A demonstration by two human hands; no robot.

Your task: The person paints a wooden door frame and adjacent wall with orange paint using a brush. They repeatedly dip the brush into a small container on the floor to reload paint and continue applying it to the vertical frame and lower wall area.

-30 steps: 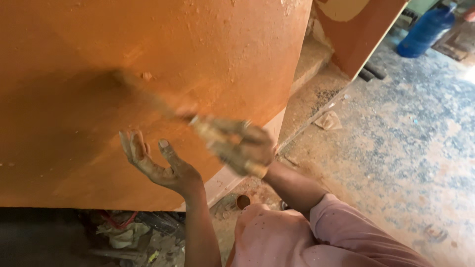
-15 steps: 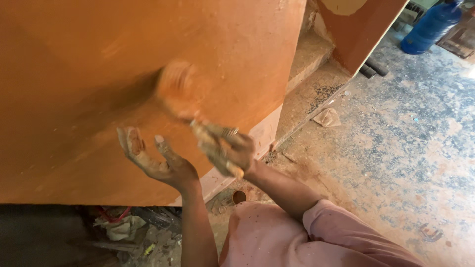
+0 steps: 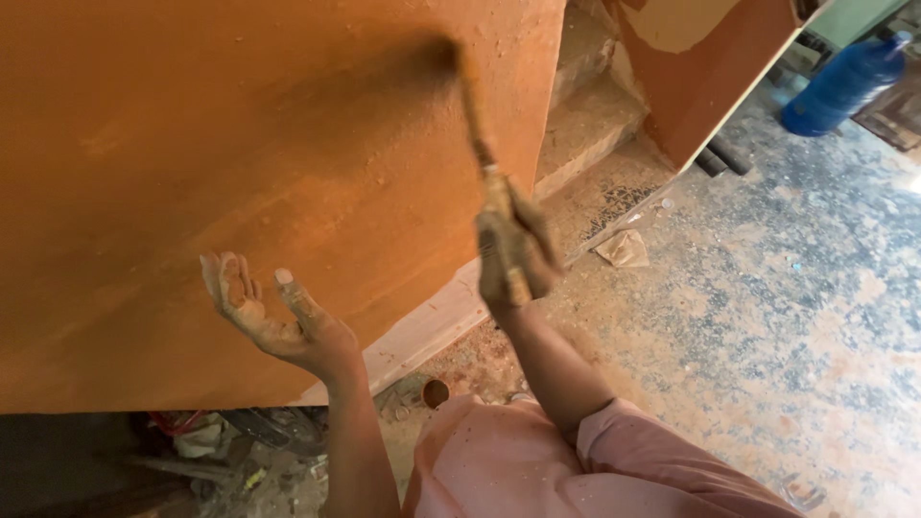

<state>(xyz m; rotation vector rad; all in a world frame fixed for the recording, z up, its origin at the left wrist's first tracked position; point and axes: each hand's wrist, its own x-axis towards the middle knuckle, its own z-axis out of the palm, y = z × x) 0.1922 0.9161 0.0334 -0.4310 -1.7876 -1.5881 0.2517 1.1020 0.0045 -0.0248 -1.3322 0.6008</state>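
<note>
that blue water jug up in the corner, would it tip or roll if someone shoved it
The big blue plastic water jug appears to lie tilted or on its side on the speckled concrete floor, so a shove would probably roll it rather than tip it. Its rounded body suggests easy rolling. Whether it is full cannot be told, so its weight is uncertain.

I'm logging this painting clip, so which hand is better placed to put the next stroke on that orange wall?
The right hand, most likely. Its fingers are closed round the paintbrush, whose bristle end is up against the orange wall. The left hand is open, palm up and empty, just off the wall lower down.
</note>
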